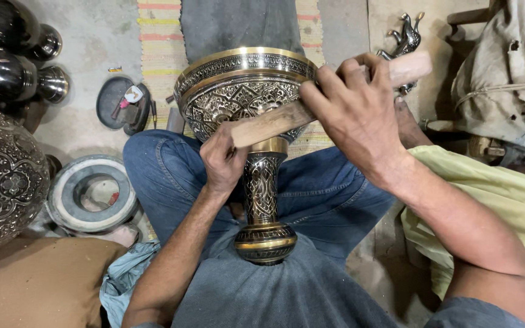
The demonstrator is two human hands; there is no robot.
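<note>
Left hand [223, 159] curled shut against the engraved black-and-brass pedestal vase [247, 97], just where bowl meets stem; whatever sits inside those fingers hidden. Right hand [353, 106] clamped tight round a pale wooden mallet-like block [311, 103], laid across the bowl just above the left grip. Vase resting tilted on blue-jeaned lap [323, 194], foot below both grips. Left of the grips, a grey ring-shaped stand [71, 209] on the floor.
</note>
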